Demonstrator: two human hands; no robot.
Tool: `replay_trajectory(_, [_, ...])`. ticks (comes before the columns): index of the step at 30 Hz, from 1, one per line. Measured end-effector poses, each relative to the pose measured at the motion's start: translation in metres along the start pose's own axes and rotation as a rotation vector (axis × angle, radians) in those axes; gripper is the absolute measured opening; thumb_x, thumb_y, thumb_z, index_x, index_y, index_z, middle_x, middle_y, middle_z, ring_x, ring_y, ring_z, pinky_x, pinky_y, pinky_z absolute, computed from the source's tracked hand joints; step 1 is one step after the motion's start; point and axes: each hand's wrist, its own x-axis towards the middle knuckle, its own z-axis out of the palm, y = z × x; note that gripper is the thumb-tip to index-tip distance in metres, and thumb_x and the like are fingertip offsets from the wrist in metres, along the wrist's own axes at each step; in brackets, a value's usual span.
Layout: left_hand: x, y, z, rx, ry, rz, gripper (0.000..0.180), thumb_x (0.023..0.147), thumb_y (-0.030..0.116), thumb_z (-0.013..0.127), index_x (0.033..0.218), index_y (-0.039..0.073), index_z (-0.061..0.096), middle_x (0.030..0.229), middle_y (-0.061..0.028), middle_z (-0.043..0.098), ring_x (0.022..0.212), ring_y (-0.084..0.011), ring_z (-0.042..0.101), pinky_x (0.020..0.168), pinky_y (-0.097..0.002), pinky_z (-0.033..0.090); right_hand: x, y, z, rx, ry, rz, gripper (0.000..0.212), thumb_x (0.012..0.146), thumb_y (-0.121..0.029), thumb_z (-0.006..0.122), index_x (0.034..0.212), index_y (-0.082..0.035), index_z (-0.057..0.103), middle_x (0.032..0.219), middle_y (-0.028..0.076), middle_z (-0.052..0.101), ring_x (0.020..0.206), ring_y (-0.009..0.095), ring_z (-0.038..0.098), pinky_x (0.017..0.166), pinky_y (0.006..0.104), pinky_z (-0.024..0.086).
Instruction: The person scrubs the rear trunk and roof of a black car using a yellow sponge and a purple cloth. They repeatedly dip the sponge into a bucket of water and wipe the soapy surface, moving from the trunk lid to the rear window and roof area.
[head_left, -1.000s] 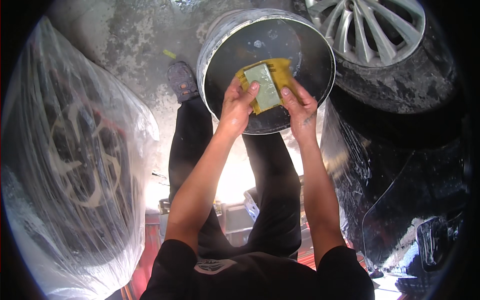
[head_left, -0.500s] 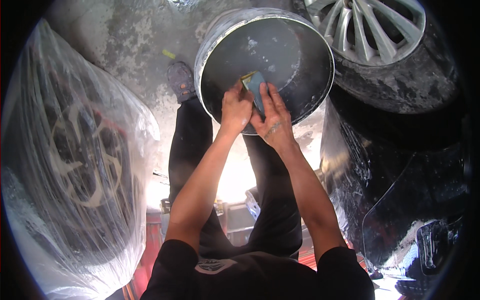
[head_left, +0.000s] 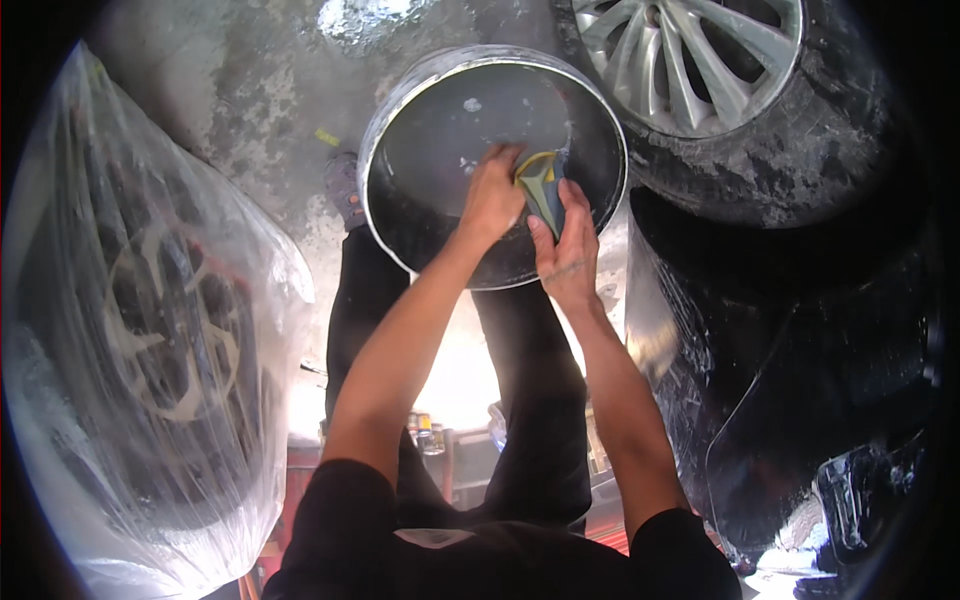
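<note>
Both of my hands are over a round bucket (head_left: 368, 200) with a pale, scuffed rim and dark, greyish liquid inside. A folded sheet of sandpaper (head_left: 541, 190), blue-grey on one side and yellow-green on the other, is gaping along its fold. My right hand (head_left: 570, 250) grips its lower right part between thumb and fingers. My left hand (head_left: 492, 195) is beside the sheet's left edge, its fingers bunched and slightly smeared. Whether it touches the paper cannot be made out.
At the upper right is a tyre on a silver alloy wheel (head_left: 690, 60). Clear plastic film covers another wheel (head_left: 180, 310) on the left. Dark, dusty panels (head_left: 800, 400) stand at the right. My legs straddle the space below the bucket, with small jars (head_left: 428, 438) behind them.
Both hands held the sandpaper close together before. Now it has spread at the fold, and my left hand has shifted away to its left side. The whole view has shifted slightly.
</note>
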Motion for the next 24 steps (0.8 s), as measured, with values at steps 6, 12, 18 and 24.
replay_trajectory(6, [0.100,-0.100,0.044,0.610,-0.628,-0.111,0.040,0.099,0.023,0.062,0.133,0.003,0.071,0.134,-0.0253,0.071,0.125,-0.0418,0.069,0.106,-0.0493,0.054,-0.003,0.006,0.027,-0.095,0.179,-0.157,0.060,0.096,-0.012,0.075,0.146,0.011,0.050,0.141,0.040,0.056,0.127,0.057,0.058,0.108,0.0559,0.050])
replay_trajectory(12, [0.098,-0.153,0.035,0.807,-0.601,-0.102,0.032,0.099,0.020,0.062,0.125,0.004,0.074,0.127,-0.0224,0.074,0.117,-0.0404,0.073,0.099,-0.0496,0.059,-0.002,0.003,0.025,-0.056,0.175,-0.147,0.060,0.094,-0.010,0.078,0.144,0.010,0.053,0.136,0.042,0.057,0.121,0.057,0.062,0.103,0.0544,0.054])
replay_trajectory(18, [0.064,-0.128,0.011,0.994,-0.786,0.019,0.031,0.097,0.022,0.065,0.119,0.002,0.075,0.121,-0.0232,0.076,0.110,-0.0387,0.076,0.094,-0.0499,0.061,-0.001,-0.001,0.027,-0.088,0.153,-0.111,0.059,0.099,-0.016,0.075,0.144,0.012,0.049,0.140,0.039,0.058,0.128,0.053,0.060,0.111,0.0512,0.048])
replay_trajectory(24, [-0.012,-0.010,-0.017,0.287,-0.073,-0.174,0.027,0.087,0.019,0.075,0.104,-0.002,0.076,0.103,-0.0207,0.078,0.091,-0.0314,0.078,0.077,-0.0417,0.060,0.007,-0.008,0.011,0.162,0.116,0.158,0.055,0.100,-0.025,0.073,0.144,0.003,0.054,0.136,0.031,0.063,0.127,0.048,0.062,0.108,0.0493,0.050])
